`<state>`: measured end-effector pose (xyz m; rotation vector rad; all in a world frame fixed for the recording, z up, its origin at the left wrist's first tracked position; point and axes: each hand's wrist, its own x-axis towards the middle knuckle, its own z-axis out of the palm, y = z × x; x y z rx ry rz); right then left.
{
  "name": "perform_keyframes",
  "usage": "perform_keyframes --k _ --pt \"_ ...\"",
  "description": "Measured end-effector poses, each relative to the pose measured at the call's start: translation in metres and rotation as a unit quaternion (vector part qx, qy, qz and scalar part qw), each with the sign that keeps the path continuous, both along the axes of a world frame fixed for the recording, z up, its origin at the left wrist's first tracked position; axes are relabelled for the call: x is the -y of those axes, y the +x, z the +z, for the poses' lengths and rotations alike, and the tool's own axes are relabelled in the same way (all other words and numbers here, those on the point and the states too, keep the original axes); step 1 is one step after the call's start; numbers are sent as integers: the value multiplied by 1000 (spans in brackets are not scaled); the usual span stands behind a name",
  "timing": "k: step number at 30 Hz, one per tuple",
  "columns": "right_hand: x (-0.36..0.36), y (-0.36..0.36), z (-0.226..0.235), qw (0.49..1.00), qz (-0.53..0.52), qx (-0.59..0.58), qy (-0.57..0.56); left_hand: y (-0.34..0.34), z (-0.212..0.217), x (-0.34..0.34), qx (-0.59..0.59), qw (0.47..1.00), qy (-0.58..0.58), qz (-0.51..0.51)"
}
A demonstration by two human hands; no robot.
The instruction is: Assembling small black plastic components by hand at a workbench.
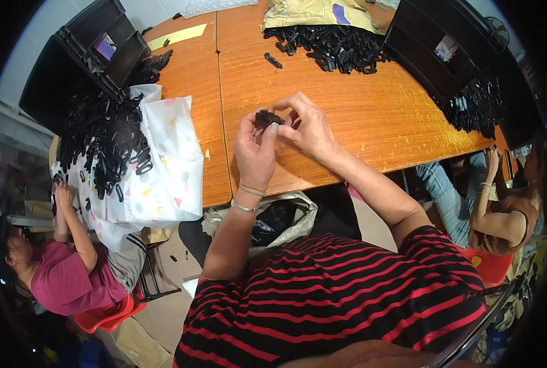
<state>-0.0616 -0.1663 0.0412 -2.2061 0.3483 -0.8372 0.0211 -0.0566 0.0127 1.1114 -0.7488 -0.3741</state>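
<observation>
Over the orange wooden table (359,116), my left hand (255,150) and my right hand (307,126) meet on one small black plastic part (267,118). Fingertips of both hands pinch it from either side, just above the tabletop. A thin bracelet circles my left wrist. My striped red-and-black shirt fills the bottom of the view.
A heap of black plastic parts (332,46) lies at the far table edge, with one loose part (273,60) nearby. More black parts (105,138) pile on a white patterned sheet (169,178) at left. Black crates (99,49) stand at both far corners. Seated people work at left (65,270) and right (500,208).
</observation>
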Motion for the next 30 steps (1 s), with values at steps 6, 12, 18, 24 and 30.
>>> perform_keyframes --k 6,12,18,24,30 --pt "4 -1 -15 999 19 -45 12 8 4 -7 114 990 79 3" --pt "6 0 -15 997 29 -66 15 6 5 -5 61 997 46 -33" --pt "-6 -9 -22 986 129 -101 19 11 -5 -28 -28 994 89 -56" --pt "58 8 -31 927 242 -184 221 -29 -30 -97 135 926 324 -136" --pt "136 93 -26 964 -60 -233 -114 -47 -78 -146 368 815 439 -88"
